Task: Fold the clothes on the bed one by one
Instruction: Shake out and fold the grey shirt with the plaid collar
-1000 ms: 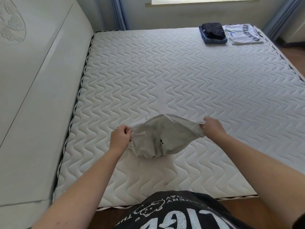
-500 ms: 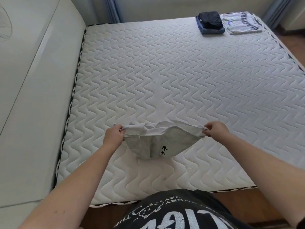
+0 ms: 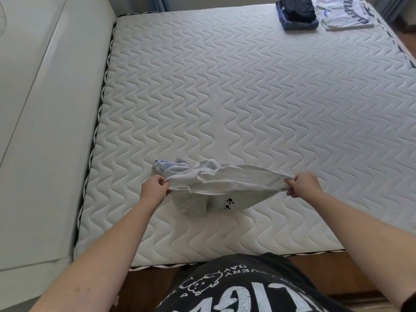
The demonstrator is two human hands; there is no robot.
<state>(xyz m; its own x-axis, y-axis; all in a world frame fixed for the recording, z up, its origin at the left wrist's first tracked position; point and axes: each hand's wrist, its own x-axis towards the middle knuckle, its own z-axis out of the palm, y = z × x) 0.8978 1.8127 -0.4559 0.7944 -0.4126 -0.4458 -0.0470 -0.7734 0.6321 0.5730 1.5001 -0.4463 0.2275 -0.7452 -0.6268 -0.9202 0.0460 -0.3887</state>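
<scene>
Shorts (image 3: 216, 188), pale grey, hang stretched above the bed (image 3: 247, 86) near its front edge, left hand (image 3: 155, 190) and right hand (image 3: 301, 184) each pinching the waistband ends. Light, limp cloth; likely best held there.

Both arms reach forward, left hand (image 3: 154, 190) and right hand (image 3: 302, 183) fingers curled, pinching.

I was looking into a home bedroom. A bare quilted mattress (image 3: 247, 97) filled most of my view, set against a pale padded headboard (image 3: 45, 131) on the left. Folded clothes (image 3: 324, 12) sat at its far corner, blue curtains (image 3: 157, 3) hung beyond, and wooden flooring (image 3: 315, 266) showed past the near edge.
</scene>
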